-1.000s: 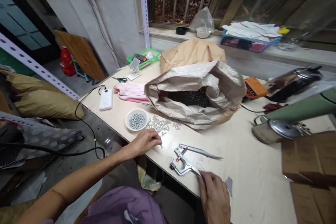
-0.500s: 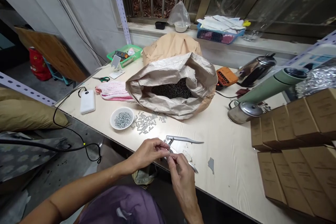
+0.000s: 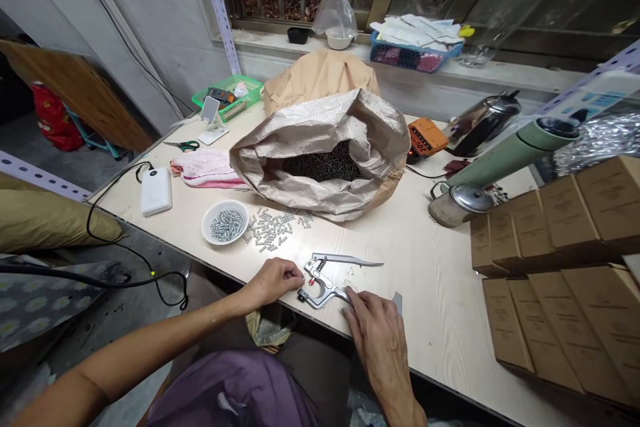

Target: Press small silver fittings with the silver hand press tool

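Note:
Silver hand pliers with a spring, a C-shaped jaw and a red tip lie flat near the table's front edge. My left hand is just left of the jaw, thumb and fingertips pinched together; whatever is between them is too small to make out. With thumb and forefinger on either side, my right hand closes over the lower handle and hides its end. Behind my left hand, small silver metal pins are spread on the table. A white bowl beside them holds more small metal pieces.
An open sack of dark metal pieces stands at the back. Stacked cardboard boxes line the right side, near a steel mug and a green flask. A power bank, scissors and cloth lie left.
My hands have come apart. The right hand has moved right and down onto the lower handle; the left has drawn back left, still pinched. The pliers' jaw is now uncovered.

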{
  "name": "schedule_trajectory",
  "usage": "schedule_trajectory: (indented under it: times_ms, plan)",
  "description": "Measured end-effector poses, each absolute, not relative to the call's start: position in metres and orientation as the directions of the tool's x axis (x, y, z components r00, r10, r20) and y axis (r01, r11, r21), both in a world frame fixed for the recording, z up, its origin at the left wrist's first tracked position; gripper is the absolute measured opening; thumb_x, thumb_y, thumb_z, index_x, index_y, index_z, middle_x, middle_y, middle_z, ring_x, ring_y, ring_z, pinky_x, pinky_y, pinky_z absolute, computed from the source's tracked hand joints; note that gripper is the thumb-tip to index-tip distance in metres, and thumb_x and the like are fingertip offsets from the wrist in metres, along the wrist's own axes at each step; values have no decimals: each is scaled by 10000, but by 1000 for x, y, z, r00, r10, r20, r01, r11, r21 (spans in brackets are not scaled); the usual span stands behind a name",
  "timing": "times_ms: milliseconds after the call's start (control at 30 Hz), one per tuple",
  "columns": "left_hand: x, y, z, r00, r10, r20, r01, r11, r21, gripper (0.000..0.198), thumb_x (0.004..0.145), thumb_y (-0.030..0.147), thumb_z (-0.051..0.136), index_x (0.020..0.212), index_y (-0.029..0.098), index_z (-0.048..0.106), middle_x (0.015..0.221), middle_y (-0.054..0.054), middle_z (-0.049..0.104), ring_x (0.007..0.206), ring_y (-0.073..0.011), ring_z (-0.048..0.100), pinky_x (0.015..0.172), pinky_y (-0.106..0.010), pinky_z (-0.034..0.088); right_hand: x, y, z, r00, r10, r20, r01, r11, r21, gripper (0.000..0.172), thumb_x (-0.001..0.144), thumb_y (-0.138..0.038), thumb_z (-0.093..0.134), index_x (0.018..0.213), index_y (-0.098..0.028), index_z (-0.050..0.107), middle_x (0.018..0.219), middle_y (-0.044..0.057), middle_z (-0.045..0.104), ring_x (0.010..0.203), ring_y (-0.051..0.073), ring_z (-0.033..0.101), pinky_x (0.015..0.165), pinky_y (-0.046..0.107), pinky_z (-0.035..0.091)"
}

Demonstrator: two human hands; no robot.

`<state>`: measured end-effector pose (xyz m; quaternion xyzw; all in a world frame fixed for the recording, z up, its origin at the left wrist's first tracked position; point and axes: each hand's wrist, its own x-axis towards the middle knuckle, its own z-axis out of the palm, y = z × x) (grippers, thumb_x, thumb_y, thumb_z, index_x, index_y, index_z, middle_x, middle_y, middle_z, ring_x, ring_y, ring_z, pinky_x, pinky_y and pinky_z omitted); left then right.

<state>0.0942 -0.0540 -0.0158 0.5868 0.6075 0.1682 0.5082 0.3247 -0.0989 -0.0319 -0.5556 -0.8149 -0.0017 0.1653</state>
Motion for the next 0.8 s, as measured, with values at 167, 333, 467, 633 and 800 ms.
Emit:
schedule_trajectory:
  times_ms: [167,333,467,633,800]
  plan:
    - [101,-53,-17,214,870,-443,585,249,772,214,720,300,571,745,126,693,668,-4,653,629,-122,530,578,-198,372,328,-94,-36,-399,880,256,893,437,-110,274,910,-281,394,1097,-214,582,826,55,586,764,169,489,682,315,370]
    - [103,-49,-13,202,862,-465,622,254,741,217,713,318,574,711,132,685,733,-22,669,678,-139,555,592,-206,380,324,-88,-31,-422,860,287,882,463,-91,224,908,-188,384,929,-187,608,719,26,547,683,142,456,675,294,330]
    - [105,-49,-12,175,846,-504,625,300,721,237,714,346,571,704,130,670,604,5,613,584,-124,530,544,-206,369,324,-92,-28,-433,836,337,877,477,-57,191,895,-161,414,930,-172,601,691,10,537,661,134,439,697,295,320]
    - [107,-58,-20,174,840,-514,523,363,771,255,737,372,553,709,128,619,464,58,477,402,-80,424,445,-197,342,323,-98,-28,-421,830,367,890,456,-11,200,880,-123,418,945,-174,601,672,4,537,682,140,457,742,317,318]
    - [107,-63,-23,176,849,-498,468,372,801,250,742,377,552,688,136,588,527,44,496,416,-81,452,418,-192,368,322,-102,-31,-389,843,372,905,424,-15,227,885,-132,408,984,-180,607,677,9,555,688,135,470,750,325,314]
